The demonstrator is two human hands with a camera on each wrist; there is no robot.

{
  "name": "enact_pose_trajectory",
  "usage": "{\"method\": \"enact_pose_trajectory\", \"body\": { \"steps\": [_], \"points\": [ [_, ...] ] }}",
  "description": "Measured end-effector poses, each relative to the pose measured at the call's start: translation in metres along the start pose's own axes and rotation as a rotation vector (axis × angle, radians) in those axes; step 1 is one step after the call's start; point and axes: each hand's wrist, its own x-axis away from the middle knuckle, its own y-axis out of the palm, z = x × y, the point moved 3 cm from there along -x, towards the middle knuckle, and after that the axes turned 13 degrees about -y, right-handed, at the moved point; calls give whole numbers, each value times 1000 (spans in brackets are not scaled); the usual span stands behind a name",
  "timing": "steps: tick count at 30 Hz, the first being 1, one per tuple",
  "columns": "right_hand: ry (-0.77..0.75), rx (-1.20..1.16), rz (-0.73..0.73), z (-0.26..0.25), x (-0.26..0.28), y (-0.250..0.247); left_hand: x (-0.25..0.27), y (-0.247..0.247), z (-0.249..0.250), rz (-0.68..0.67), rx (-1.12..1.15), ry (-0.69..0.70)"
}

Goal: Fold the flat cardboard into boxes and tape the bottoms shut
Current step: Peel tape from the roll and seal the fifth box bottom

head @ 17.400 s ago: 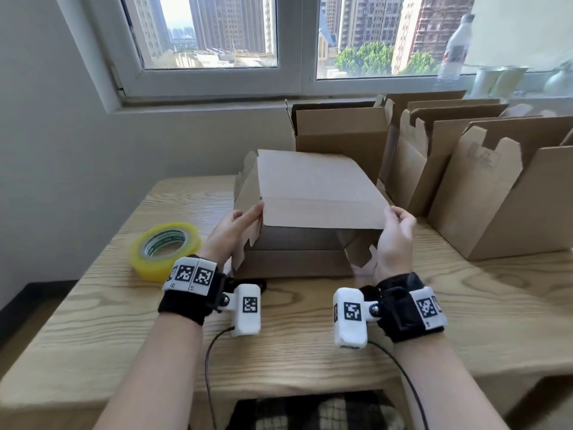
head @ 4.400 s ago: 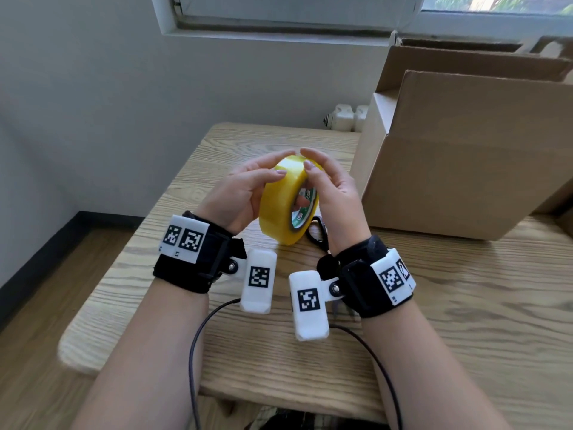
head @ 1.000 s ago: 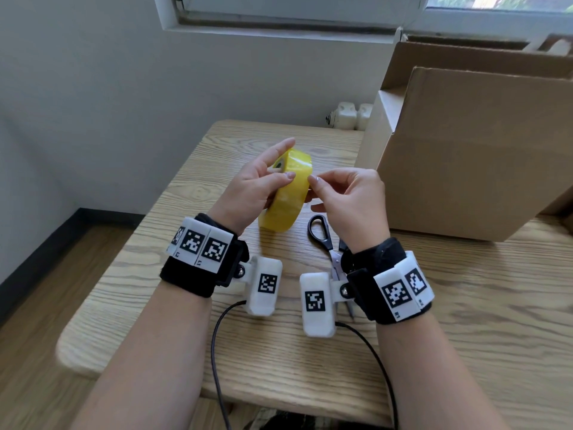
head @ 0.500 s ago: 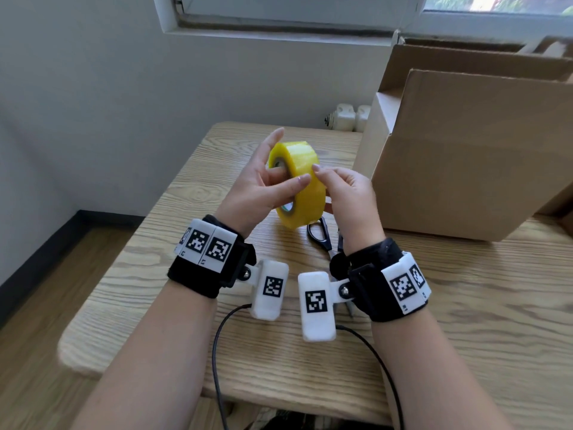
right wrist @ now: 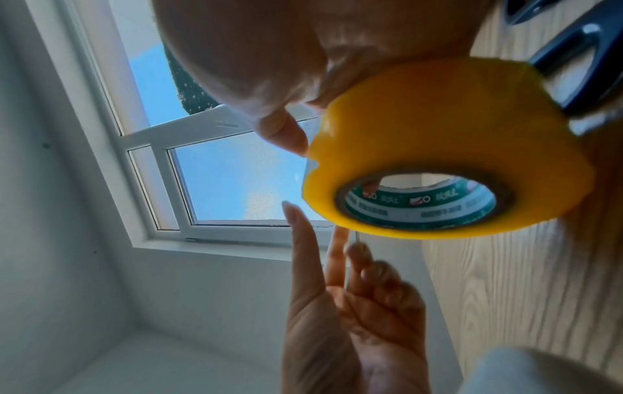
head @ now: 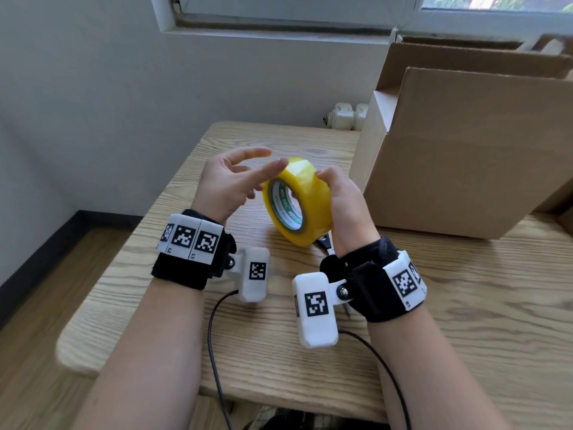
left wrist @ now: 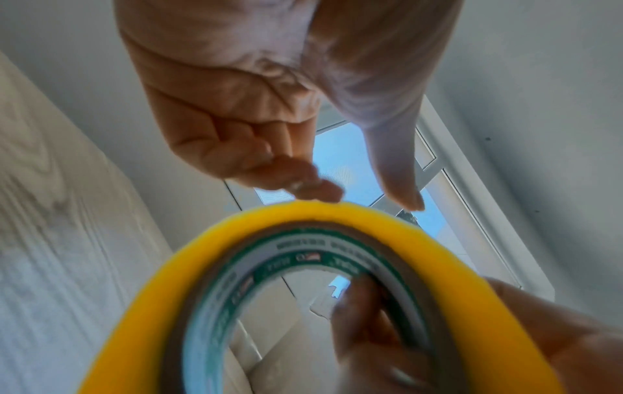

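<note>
Two hands meet over the near left part of the wooden table (head: 465,305): your right hand (head: 344,206) grips the yellow tape roll (head: 297,206) on edge above the surface, thumb on its outer band and fingers hooked through the green-printed core. Your left hand (head: 226,181) holds nothing, its fingers loosely spread, with one fingertip (head: 280,164) at the roll's top rim. Black-handled scissors (head: 325,243) lie on the table under your right wrist, and the folded cardboard box (head: 465,156) stands just right of the roll.
</note>
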Motion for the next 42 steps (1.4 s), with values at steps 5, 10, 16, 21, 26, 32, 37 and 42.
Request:
{"method": "enact_pose_trajectory", "body": {
  "steps": [5, 10, 16, 21, 26, 32, 37, 42],
  "points": [
    [46, -106, -140, -3, 2, -2, 2, 7, 1, -99, -57, 71],
    [60, -114, -165, -4, 3, -2, 12, 23, 5, -246, -45, 73],
    [105, -93, -196, -4, 7, 0, 12, 22, 5, -270, -32, 29],
    [86, -99, -213, -4, 7, 0, 13, 23, 4, -247, -41, 16],
    [80, -135, -232, -6, 7, -2, 11, 23, 4, -226, -20, -7],
    [64, -111, -219, -5, 5, -3, 11, 24, 4, -196, -20, -14],
    [68, -89, -184, -3, 5, -2, 12, 25, 3, -259, -65, -38],
    [59, -53, -152, 0, 2, -1, 14, 26, 4, -288, -66, -22]
  ]
}}
